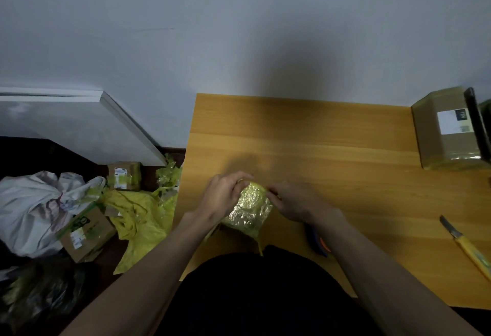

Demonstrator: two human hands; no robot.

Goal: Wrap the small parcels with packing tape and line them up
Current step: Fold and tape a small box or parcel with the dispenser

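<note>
Your left hand (223, 195) and right hand (295, 202) both grip the parcel (248, 209), a small bundle wound in shiny yellowish tape, which sits on the desk (332, 149) near its front edge, right in front of your body. Your left fingers curl over the parcel's far left corner, and your right fingers pinch its upper right edge, thumb and fingertips closed on the wrapping. A loose tail of tape (259, 242) hangs from the parcel's near side toward you. Just right of the parcel, partly hidden under your right forearm, lies a dark blue and orange object (317, 242); you cannot tell what it is. Further right of the parcel, near the desk's right edge, a yellow-handled knife (467, 248) lies with its blade pointing away from you. Well beyond the parcel, at the desk's far right corner against the wall, stands a taped box (446, 133) with a white label, and a dark flat thing leans on its right side. Left of the parcel, down on the floor, you have a heap of yellow plastic (138, 216), two labelled cartons (85, 232) and (123, 176), a white bag (32, 208) and a black bag (39, 293).
</note>
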